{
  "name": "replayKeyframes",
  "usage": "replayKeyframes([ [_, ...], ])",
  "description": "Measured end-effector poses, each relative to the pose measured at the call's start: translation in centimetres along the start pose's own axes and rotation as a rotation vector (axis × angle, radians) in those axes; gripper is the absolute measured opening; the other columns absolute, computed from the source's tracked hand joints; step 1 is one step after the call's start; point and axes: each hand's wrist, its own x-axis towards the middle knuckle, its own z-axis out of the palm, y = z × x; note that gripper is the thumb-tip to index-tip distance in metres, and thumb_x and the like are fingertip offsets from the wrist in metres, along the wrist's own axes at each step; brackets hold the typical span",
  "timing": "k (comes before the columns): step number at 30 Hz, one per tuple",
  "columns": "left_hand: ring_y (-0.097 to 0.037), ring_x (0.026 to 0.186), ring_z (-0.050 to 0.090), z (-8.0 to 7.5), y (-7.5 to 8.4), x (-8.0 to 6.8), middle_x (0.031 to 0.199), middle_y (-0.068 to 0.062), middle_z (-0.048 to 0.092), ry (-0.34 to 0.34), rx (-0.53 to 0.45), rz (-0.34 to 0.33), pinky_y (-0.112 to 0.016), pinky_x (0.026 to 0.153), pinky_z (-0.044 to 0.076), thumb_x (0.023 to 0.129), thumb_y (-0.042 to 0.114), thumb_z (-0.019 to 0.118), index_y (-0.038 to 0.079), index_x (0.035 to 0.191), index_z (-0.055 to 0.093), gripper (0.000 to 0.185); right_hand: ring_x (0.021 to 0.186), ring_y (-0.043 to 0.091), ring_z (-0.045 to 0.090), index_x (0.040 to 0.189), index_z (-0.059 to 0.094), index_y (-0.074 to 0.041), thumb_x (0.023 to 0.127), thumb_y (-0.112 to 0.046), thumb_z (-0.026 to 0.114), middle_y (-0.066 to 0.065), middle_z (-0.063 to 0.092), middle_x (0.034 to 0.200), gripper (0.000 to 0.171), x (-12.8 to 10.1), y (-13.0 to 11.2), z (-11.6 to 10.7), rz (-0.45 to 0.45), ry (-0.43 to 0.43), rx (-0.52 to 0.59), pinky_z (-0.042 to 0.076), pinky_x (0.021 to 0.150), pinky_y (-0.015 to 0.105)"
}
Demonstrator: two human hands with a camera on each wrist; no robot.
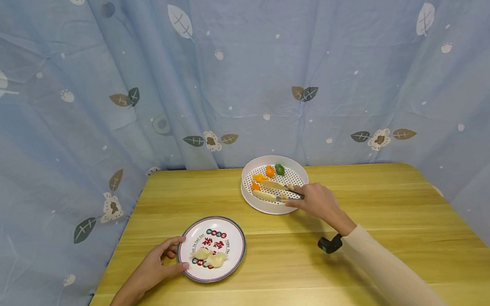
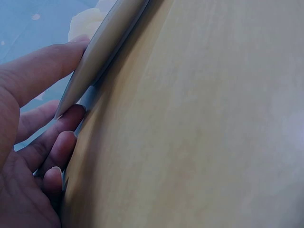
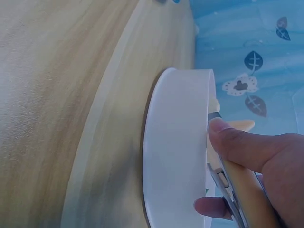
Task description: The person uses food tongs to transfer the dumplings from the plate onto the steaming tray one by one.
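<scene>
My right hand (image 1: 320, 201) grips a pair of tongs (image 1: 273, 185) with pale, flat ends and a metal part near the fingers. Both ends of the tongs reach over the inside of a round white steamer tray (image 1: 262, 206) with a perforated bottom. In the right wrist view, thumb and fingers close round the tongs' handle (image 3: 247, 190) beside the tray's wall (image 3: 175, 147). At the left, my left hand (image 1: 155, 266) pinches the rim of a white plate (image 1: 236, 241) with printed lettering. Two pale dumplings (image 1: 217, 259) lie on that plate.
Inside the steamer tray sit small orange (image 1: 270, 171), yellow (image 1: 259, 177) and green (image 1: 279, 169) pieces. The wooden table (image 1: 287, 270) carries both plate and tray. A blue patterned curtain (image 1: 244, 71) hangs close behind the table's back edge and along its sides.
</scene>
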Motion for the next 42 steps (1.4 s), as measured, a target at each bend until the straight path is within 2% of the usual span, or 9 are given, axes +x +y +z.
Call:
replayKeyframes([
  [3,-0.027,0.102,0.046,0.0,-0.1,0.0,0.115,-0.012,0.055,-0.001,-0.001,0.0,-0.03,0.082,0.04,0.085,0.025,0.087,0.009,0.144,0.056,0.069,0.06,0.018,0.046,0.135,0.071,-0.02,0.085,-0.059,0.078,-0.001,0.049,0.062,0.064,-0.5,0.2,-0.2,-0.005,0.03,0.024,0.033,0.05,0.033],
  [11,-0.026,0.099,0.047,0.1,-0.2,0.1,0.112,-0.01,0.055,0.001,0.024,0.006,-0.03,0.081,0.039,0.085,0.026,0.087,0.008,0.144,0.056,0.069,0.057,0.015,0.042,0.131,0.073,-0.015,0.082,-0.054,0.082,-0.005,0.046,0.064,0.063,-1.9,0.7,-0.8,-0.04,0.128,0.096,0.033,0.049,0.032],
  [15,-0.026,0.099,0.046,0.0,-0.2,0.1,0.112,-0.011,0.055,-0.002,0.022,0.001,-0.03,0.08,0.039,0.085,0.027,0.087,0.009,0.144,0.056,0.069,0.056,0.014,0.043,0.133,0.071,-0.018,0.082,-0.053,0.083,-0.006,0.051,0.067,0.063,-2.5,0.7,-1.1,-0.056,0.156,0.115,0.034,0.048,0.032],
  [24,-0.027,0.101,0.046,0.1,0.0,0.0,0.114,-0.011,0.055,0.0,0.019,-0.003,-0.029,0.081,0.039,0.085,0.027,0.087,0.009,0.145,0.056,0.069,0.056,0.01,0.045,0.136,0.069,-0.025,0.083,-0.054,0.082,-0.011,0.057,0.072,0.062,-4.2,0.1,-1.5,-0.11,0.185,0.104,0.036,0.047,0.031],
  [29,-0.027,0.102,0.047,0.1,-0.1,0.0,0.115,-0.011,0.056,0.003,0.024,0.003,-0.03,0.083,0.04,0.085,0.027,0.087,0.01,0.145,0.055,0.069,0.055,0.008,0.042,0.133,0.071,-0.022,0.081,-0.058,0.081,-0.013,0.056,0.071,0.064,-5.0,-0.4,-1.5,-0.125,0.2,0.089,0.034,0.047,0.029],
  [35,-0.027,0.103,0.048,0.1,-0.1,0.1,0.114,-0.01,0.056,0.001,0.027,0.001,-0.03,0.084,0.041,0.085,0.027,0.087,0.009,0.144,0.056,0.07,0.053,0.005,0.038,0.129,0.075,-0.016,0.078,-0.054,0.085,-0.016,0.054,0.069,0.064,-6.2,-1.5,-1.4,-0.182,0.224,0.1,0.031,0.045,0.025],
  [42,-0.027,0.104,0.047,0.0,0.2,0.0,0.116,-0.011,0.056,-0.004,0.012,-0.006,-0.032,0.085,0.041,0.085,0.027,0.087,0.009,0.145,0.054,0.071,0.057,0.003,0.039,0.128,0.075,-0.017,0.078,-0.056,0.084,-0.017,0.057,0.072,0.064,-7.5,-2.7,-0.9,-0.249,0.215,0.095,0.035,0.049,0.023],
])
